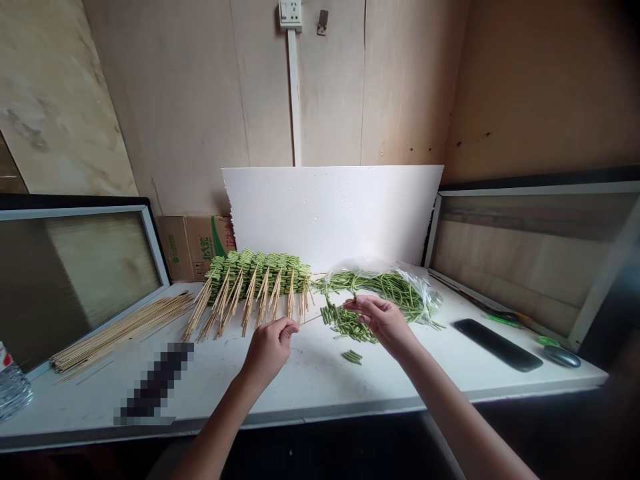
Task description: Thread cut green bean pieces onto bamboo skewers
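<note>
Head view: threading step, apparently mid-skewer. Left hand (270, 343) pinches the skewer (311, 321); right fingers (367, 303) closed near its far end, can't tell on what. Skewer's above bench (300, 383), threaded bean pieces (327, 313) by cut pile (353, 325). Next piece needs tip alignment.

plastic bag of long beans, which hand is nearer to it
Right. The right hand is just in front of the plastic bag; the left hand is farther left, near the loaded skewers.
</note>
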A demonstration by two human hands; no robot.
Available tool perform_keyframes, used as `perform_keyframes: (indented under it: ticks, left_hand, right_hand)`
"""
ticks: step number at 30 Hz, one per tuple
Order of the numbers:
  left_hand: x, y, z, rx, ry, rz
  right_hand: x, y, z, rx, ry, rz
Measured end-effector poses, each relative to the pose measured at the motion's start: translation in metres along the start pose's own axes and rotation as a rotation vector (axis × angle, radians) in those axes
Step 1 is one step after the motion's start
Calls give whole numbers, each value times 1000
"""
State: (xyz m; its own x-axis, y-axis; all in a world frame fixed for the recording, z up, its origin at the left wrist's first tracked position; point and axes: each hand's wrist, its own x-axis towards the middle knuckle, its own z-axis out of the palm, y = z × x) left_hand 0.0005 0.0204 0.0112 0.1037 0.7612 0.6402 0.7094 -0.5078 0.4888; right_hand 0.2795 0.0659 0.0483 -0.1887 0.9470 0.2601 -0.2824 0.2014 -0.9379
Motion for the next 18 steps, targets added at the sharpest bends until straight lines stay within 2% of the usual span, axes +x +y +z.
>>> perform_keyframes:
  ticks: [6, 14, 18]
  left_hand:
    - [0, 2, -1, 33, 12, 30]
    - [0, -3, -3, 74, 40, 65]
    - [0, -3, -4, 73, 51, 70]
  right_hand:
    - [-5, -5, 6, -87, 19, -51]
    - [-8, 0, 9, -160, 22, -74]
    - [-10, 0, 13, -184, 44, -135]
